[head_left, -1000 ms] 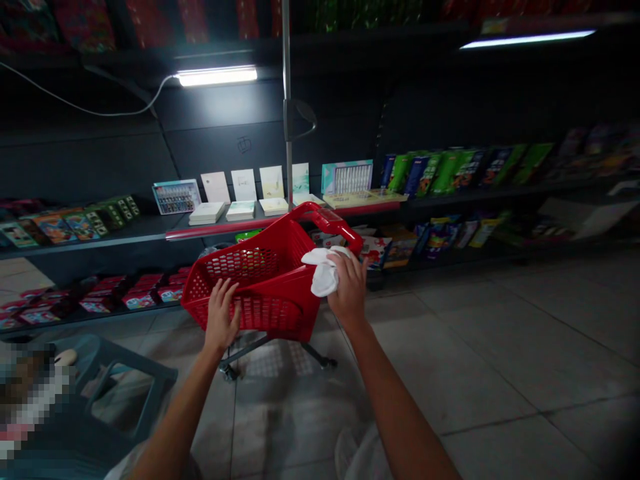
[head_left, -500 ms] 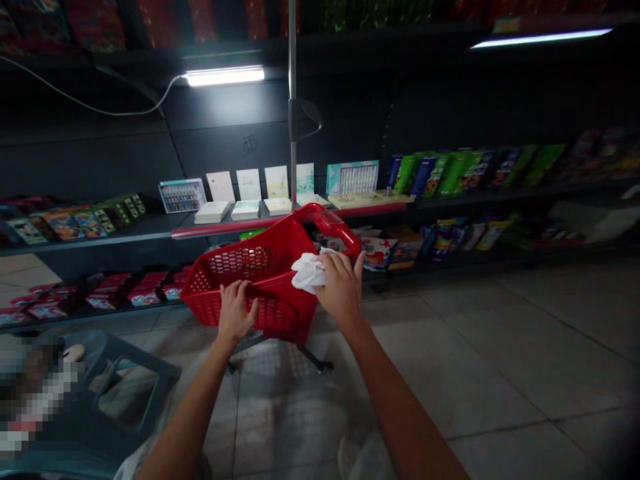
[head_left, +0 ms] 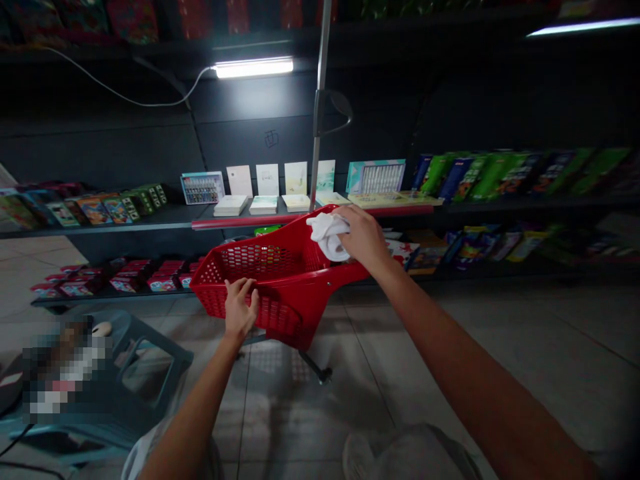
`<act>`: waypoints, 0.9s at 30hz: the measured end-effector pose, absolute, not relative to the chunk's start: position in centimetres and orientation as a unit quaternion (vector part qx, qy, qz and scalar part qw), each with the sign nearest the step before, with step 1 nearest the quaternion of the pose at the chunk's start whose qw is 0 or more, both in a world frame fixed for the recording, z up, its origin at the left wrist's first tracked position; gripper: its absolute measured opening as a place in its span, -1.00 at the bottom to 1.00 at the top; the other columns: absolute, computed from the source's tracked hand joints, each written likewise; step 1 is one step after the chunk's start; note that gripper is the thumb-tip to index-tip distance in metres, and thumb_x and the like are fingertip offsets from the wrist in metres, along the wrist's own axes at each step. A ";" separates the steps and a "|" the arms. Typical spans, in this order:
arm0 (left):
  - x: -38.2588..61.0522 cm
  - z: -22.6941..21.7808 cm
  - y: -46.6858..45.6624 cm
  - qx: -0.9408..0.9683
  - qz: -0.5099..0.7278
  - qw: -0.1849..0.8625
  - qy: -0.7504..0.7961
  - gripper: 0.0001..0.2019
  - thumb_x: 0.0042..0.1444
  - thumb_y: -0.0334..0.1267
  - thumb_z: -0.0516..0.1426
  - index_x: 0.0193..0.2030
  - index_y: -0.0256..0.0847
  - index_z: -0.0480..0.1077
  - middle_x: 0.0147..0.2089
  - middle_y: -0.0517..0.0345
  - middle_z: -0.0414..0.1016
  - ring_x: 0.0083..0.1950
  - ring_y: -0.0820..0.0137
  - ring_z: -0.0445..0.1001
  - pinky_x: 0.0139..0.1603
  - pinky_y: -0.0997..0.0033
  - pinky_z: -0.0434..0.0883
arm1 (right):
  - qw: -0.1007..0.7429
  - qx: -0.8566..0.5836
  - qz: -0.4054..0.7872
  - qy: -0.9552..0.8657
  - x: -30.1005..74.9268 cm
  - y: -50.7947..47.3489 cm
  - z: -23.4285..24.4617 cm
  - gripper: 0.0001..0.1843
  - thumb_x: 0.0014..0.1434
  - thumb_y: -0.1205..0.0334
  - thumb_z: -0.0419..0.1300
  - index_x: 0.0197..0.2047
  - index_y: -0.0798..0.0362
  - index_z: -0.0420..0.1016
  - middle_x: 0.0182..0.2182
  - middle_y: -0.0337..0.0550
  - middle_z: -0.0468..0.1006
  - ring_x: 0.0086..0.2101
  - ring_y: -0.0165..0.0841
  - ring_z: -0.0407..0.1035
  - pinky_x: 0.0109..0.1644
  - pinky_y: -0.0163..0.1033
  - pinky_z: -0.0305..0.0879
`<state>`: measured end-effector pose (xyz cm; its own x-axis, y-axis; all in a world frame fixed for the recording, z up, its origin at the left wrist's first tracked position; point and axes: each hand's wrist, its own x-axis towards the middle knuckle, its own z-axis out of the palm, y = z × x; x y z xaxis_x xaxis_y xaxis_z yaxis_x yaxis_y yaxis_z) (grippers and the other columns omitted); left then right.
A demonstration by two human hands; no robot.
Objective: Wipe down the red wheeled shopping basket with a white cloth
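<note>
The person is leaning both arms toward a red shopping cart (head_left: pixel 310 300), which is standing on the tiled floor just in front of a shelf (head_left: pixel 177 221). The left hand (head_left: pixel 241 308) is resting its fingers over the cart's near rim, thumb spreading away rather than clamping, probably to be steadying a thing on casters. The right hand (head_left: pixel 365 237) is working well apart from it, curling around a bunched white cloth (head_left: pixel 330 237) at the handle end; bunching it is likely giving the fingers a firmer pad. Whether that hand is also touching the handle, I cannot tell, since it is hiding much of it.

Counting, I am finding one cart, one cloth and one blue-grey stool (head_left: pixel 125 380) (something blurred out is lying on it, so I am not guessing). On the shelf four thin booklets (head_left: pixel 267 180) are standing upright, seemingly so their covers are facing shoppers, with four low stacks (head_left: pixel 264 204) lying before them. Two boxed sets, one at the left (head_left: pixel 203 188) and one at the right (head_left: pixel 376 177), are flanking the row. Two tube lamps (head_left: pixel 254 67) are glowing above, and one metal pole (head_left: pixel 320 87) is rising behind the cart.
</note>
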<state>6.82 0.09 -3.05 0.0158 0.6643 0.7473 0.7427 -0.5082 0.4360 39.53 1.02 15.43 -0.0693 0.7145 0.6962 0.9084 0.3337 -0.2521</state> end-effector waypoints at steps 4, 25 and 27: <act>5.9 -2.9 -0.2 -0.711 -0.494 0.036 -0.500 -0.68 0.40 -0.14 0.03 0.10 -0.15 0.54 0.11 -0.03 0.54 0.18 0.22 0.54 0.62 -0.26 -0.08 | 0.253 -0.564 -0.077 -0.782 38.0 4.0 14.5 -0.49 0.16 0.51 0.24 0.18 0.07 0.50 0.10 0.07 0.54 0.02 -0.15 0.50 0.12 -0.13 0.40; 9.6 -0.5 -4.8 -0.793 -0.426 0.027 -0.436 -0.59 0.41 -0.15 0.01 0.34 -0.12 0.25 0.37 -0.06 0.39 0.50 0.13 0.22 0.61 -0.29 -0.27 | 0.000 -0.569 -0.004 -0.822 29.8 -0.4 14.3 -0.62 0.34 0.24 0.14 0.12 0.24 0.58 0.08 0.25 0.63 0.11 -0.05 0.53 0.16 -0.17 0.36; 10.3 -0.1 -5.3 -0.773 -0.449 -0.007 -0.449 -0.70 0.41 -0.10 0.00 0.17 -0.10 0.34 0.16 0.02 0.53 0.29 0.19 0.42 0.59 -0.21 -0.15 | 0.000 -0.570 -0.004 -0.822 29.4 -1.1 14.3 -0.64 0.34 0.24 0.15 0.10 0.24 0.60 0.06 0.27 0.64 0.07 -0.02 0.55 0.12 -0.15 0.39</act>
<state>10.31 -5.29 -0.08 0.1937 0.6996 0.6878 0.6877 -0.5969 0.4133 29.37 -1.13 14.35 -0.3500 0.9367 0.0052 0.9367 0.3500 0.0071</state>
